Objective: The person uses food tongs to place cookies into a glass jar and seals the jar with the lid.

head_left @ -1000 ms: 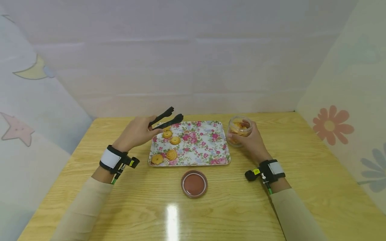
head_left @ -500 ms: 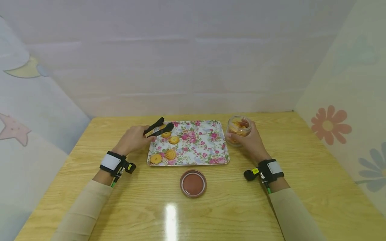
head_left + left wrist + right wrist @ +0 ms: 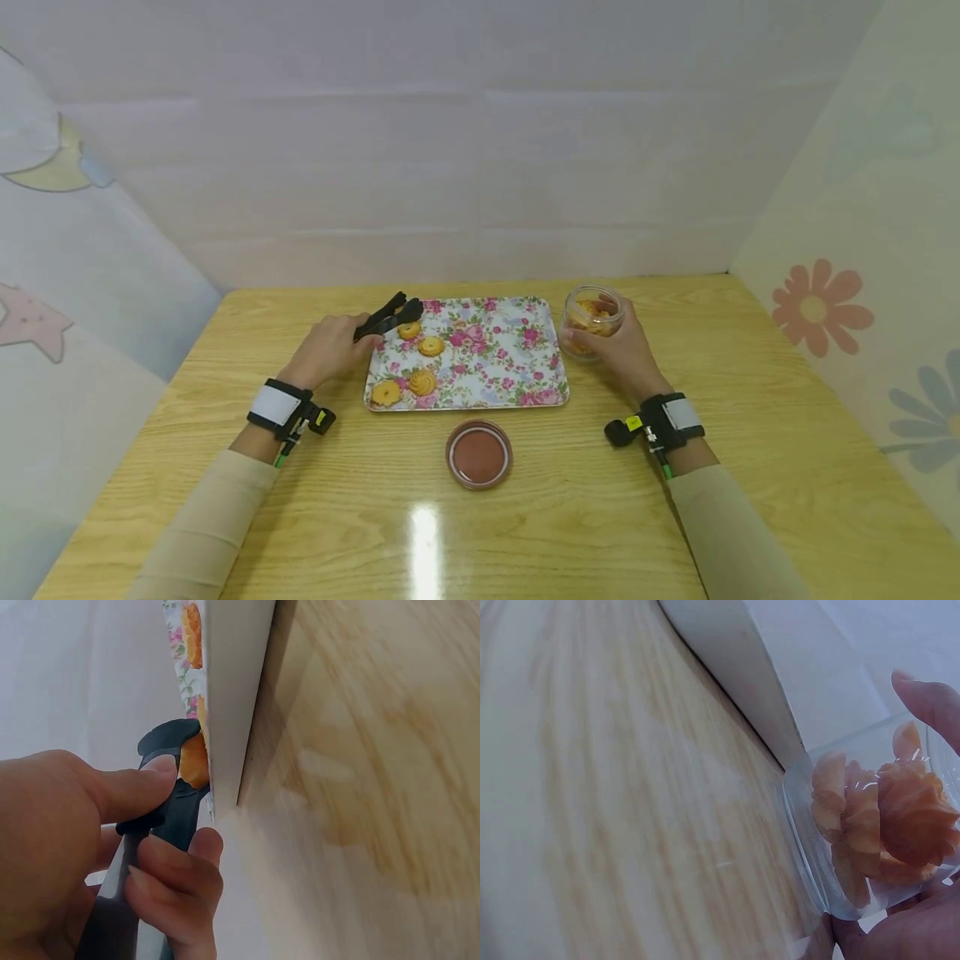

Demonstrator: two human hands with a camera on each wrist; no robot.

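Brown round lid (image 3: pixel 479 455) on wooden table (image 3: pixel 750 350), pale wall with flower decals (image 3: pixel 821 309)

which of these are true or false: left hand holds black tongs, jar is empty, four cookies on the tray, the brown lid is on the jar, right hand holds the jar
1. The left hand holds black tongs. True.
2. The glass jar is empty. False: cookies show inside it in the right wrist view.
3. Four cookies lie on the floral tray. True, all on its left part.
4. The brown lid is on the jar. False: it lies on the table, in front of the tray.
5. The right hand holds the jar. True.
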